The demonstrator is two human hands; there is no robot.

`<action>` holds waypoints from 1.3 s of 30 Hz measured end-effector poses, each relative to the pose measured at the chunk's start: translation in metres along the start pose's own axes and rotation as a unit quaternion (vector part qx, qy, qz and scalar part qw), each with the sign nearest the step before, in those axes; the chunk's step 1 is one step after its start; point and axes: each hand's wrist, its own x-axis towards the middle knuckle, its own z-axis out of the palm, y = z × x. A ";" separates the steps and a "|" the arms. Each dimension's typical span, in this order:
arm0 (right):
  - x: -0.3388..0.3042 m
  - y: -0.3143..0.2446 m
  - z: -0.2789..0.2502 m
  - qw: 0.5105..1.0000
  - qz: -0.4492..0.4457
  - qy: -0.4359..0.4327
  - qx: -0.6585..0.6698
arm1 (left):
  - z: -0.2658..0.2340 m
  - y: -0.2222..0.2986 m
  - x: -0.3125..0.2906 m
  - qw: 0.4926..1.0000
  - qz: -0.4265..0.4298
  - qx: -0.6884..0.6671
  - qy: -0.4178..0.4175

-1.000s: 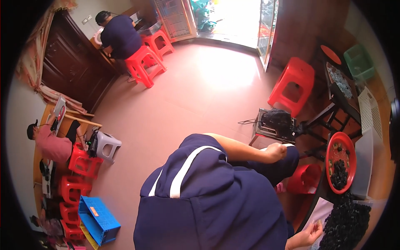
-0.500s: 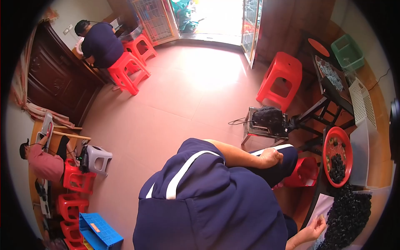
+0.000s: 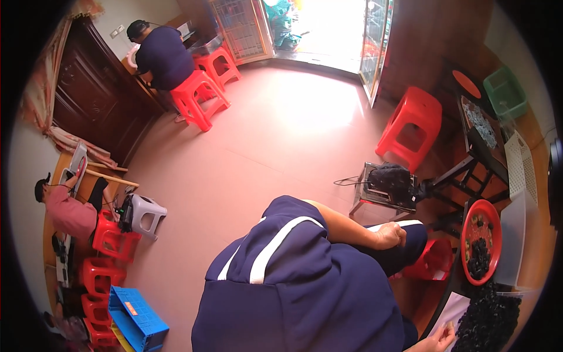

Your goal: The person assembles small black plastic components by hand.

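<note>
My left hand is curled closed above my dark trouser leg. What its fingers hold, if anything, is hidden. At the lower right, my right hand has its fingertips pinched together beside a pale sheet. Anything between those fingertips is too small to name. Just right of this hand spreads a heap of small black pieces. Beyond the heap, a round red tray holds more black pieces and some small greenish-yellow ones.
A red bin stands under the table edge. A metal stool with a black bundle and a red stool stand ahead. At left are a blue crate, more stools and a seated person in pink. Another person sits far left.
My view has shifted, so the room sits slightly right and, on the right side, lower. My right hand is lower in the picture, still pinched by the sheet. The left hand stays curled.
</note>
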 end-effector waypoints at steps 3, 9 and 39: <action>0.001 -0.008 0.002 1.000 0.018 -0.001 -0.008 | -0.005 0.008 -0.002 1.000 -0.020 0.008 -0.010; 0.000 -0.013 0.005 0.999 0.040 -0.003 0.001 | 0.000 0.004 0.001 1.000 0.003 0.026 0.004; -0.006 0.001 0.005 0.997 0.016 0.053 0.051 | 0.026 0.206 -0.004 0.602 -0.229 -0.562 -0.519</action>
